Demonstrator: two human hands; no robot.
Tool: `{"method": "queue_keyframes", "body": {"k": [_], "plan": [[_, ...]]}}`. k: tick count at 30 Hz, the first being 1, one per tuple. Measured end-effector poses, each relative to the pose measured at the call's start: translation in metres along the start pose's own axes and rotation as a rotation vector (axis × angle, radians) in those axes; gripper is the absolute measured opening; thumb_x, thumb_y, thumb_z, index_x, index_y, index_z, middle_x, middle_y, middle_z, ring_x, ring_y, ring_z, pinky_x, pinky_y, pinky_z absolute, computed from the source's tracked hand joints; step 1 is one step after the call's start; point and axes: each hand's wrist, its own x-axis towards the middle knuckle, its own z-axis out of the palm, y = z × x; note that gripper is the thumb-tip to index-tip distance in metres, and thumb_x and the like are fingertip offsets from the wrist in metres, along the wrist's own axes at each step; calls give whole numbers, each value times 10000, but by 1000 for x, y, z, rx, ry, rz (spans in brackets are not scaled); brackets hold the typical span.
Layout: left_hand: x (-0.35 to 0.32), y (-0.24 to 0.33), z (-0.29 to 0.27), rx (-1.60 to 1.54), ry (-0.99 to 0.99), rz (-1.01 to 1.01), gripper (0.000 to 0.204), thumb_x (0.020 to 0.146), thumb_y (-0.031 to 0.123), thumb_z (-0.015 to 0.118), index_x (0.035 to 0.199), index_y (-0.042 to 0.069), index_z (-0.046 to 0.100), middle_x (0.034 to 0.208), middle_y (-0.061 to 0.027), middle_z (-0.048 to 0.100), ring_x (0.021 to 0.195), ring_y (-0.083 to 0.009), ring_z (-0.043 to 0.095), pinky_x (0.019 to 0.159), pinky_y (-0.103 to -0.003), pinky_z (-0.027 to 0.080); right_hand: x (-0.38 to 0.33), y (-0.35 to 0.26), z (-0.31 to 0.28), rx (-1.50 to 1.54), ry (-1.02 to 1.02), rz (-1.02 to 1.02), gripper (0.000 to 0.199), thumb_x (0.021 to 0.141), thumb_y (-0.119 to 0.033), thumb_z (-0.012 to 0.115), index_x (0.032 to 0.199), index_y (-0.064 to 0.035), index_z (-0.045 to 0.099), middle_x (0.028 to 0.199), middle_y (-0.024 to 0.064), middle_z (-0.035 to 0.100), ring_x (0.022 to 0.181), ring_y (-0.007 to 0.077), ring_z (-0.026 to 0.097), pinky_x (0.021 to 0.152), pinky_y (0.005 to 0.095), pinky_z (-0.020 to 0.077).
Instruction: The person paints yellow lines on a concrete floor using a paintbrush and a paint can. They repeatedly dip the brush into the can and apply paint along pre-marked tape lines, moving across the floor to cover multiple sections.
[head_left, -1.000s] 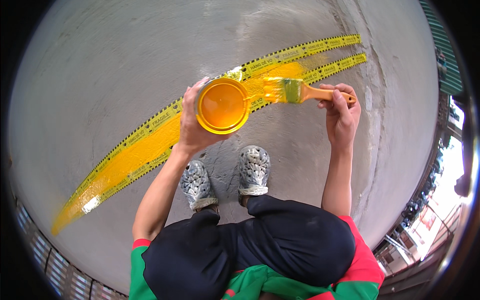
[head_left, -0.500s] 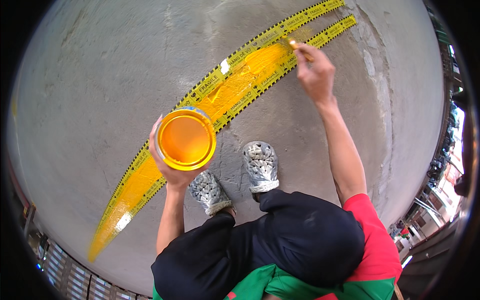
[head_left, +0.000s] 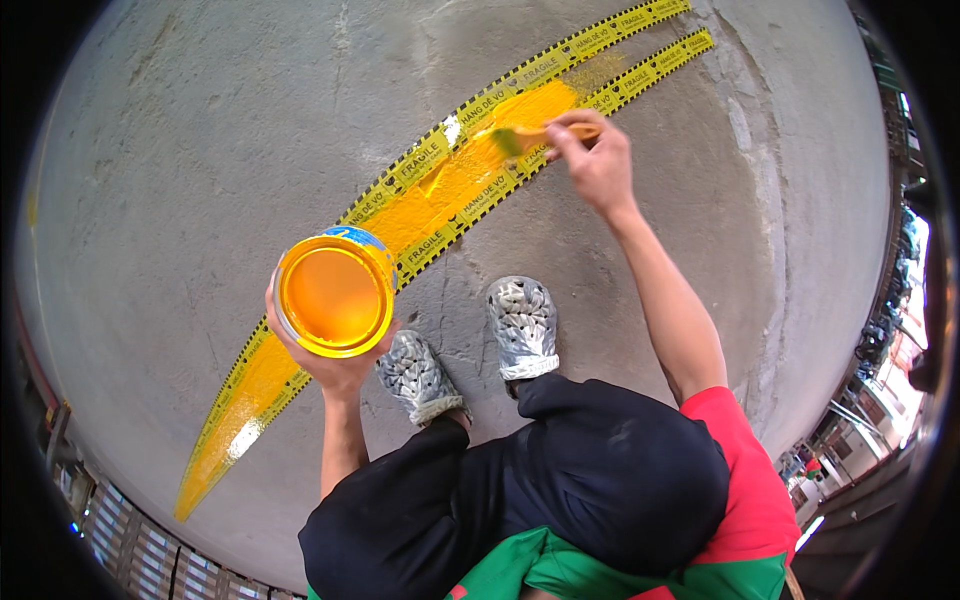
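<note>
My left hand [head_left: 340, 372] is wrapped round an open can of yellow-orange paint [head_left: 335, 297], held above the floor with its mouth facing up. My right hand [head_left: 597, 165] grips a paintbrush [head_left: 540, 137] by its orange handle. The brush head, blurred a little by motion, is over the wet yellow paint stripe [head_left: 405, 213]; whether the bristles touch it I cannot tell. Two strips of yellow-and-black printed tape [head_left: 530, 75] border the stripe on either side. Part of the stripe is hidden behind the can and my left hand.
Grey concrete floor [head_left: 230, 150] surrounds the stripe, with a rough cracked patch [head_left: 750, 140] at the right. My feet in grey-and-white patterned clogs [head_left: 523, 325] stand close to the near tape. Stacked goods [head_left: 150, 545] line the lower left edge; clutter [head_left: 880, 330] stands far right.
The brush in my right hand has moved left and nearer along the stripe, away from its far end. My left hand with the paint can has shifted slightly left.
</note>
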Motion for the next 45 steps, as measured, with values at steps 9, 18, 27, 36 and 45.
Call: {"method": "queue_keyframes", "body": {"k": [9,18,27,36,45], "plan": [[-3,4,-5,7,8,-43,1220,604,400,954,1525,40,239,1436,-141,466,1349,-293,491,1165,-466,373,0,-8,-11,-144,243,-258,128,955,-145,702,1038,-47,707,819,86,756,679,120,708,577,254,551],[-5,1,-14,35,-2,1,1225,631,435,939,1532,38,210,1454,-148,448,1362,-296,479,1165,-472,373,12,-18,-17,-386,381,-176,129,953,-122,682,1038,-27,703,828,116,754,701,152,734,605,266,586],[-5,0,-10,-25,3,-17,1228,611,381,959,1533,51,218,1455,-146,445,1348,-294,489,1160,-466,389,-20,-9,-1,-390,319,-388,123,960,-77,684,1046,10,701,959,118,759,772,149,736,688,276,601],[-5,-1,-12,0,5,0,1219,627,384,948,1537,40,212,1456,-145,454,1351,-292,492,1165,-466,380,-21,-8,-4,-370,290,-424,141,964,-62,673,1084,7,697,1014,142,748,795,180,739,716,281,619],[-5,0,-17,-17,37,-13,1219,611,338,950,1535,32,218,1450,-140,464,1350,-281,491,1161,-462,380,14,-15,-23,-339,330,-128,144,968,-159,673,1009,-24,699,854,101,755,706,144,724,631,259,573]]}}
